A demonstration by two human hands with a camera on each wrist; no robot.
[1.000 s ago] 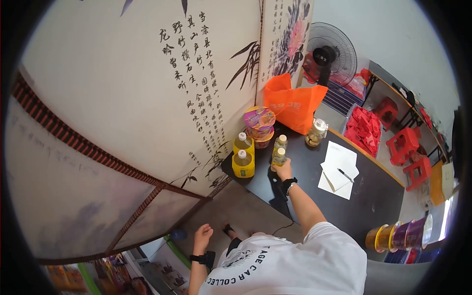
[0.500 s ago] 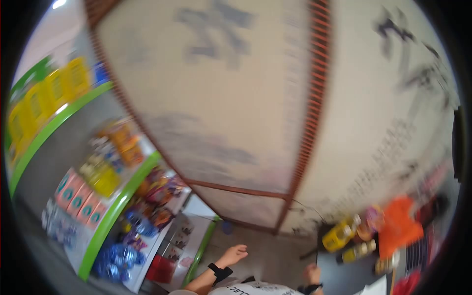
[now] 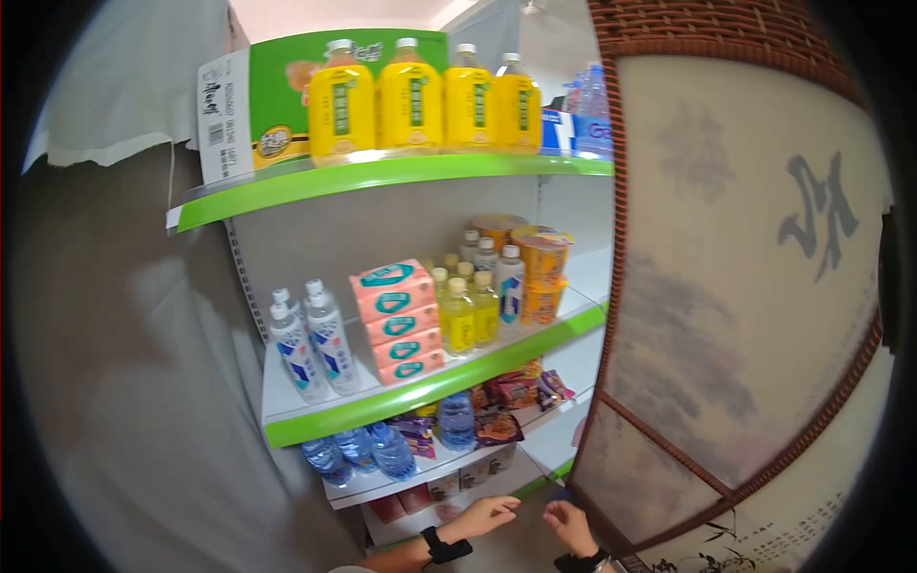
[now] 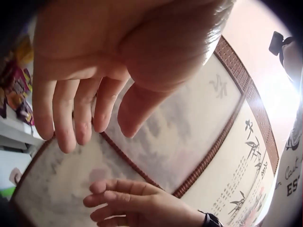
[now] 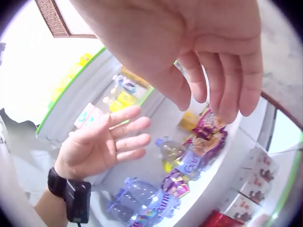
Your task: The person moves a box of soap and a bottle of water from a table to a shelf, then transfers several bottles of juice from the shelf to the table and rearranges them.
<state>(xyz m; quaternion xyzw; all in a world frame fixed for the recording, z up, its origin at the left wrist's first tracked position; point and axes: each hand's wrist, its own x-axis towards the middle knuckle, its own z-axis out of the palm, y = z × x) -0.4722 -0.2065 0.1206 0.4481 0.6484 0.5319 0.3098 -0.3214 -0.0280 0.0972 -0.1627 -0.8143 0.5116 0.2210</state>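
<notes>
In the lower middle of the head view, clear plastic water bottles (image 3: 374, 449) stood upright on a white shelf (image 3: 382, 485), with glossy snack packets (image 3: 516, 392) beside them. Just below, the left hand (image 3: 487, 516) was flat with its fingers straight and spread, pointing right, its grip wide open and empty. Close beside it, the right hand (image 3: 570, 525) pointed up-left with relaxed fingers and held nothing. On the right stood a matte painted screen (image 3: 745, 315) in a woven brown frame.
</notes>
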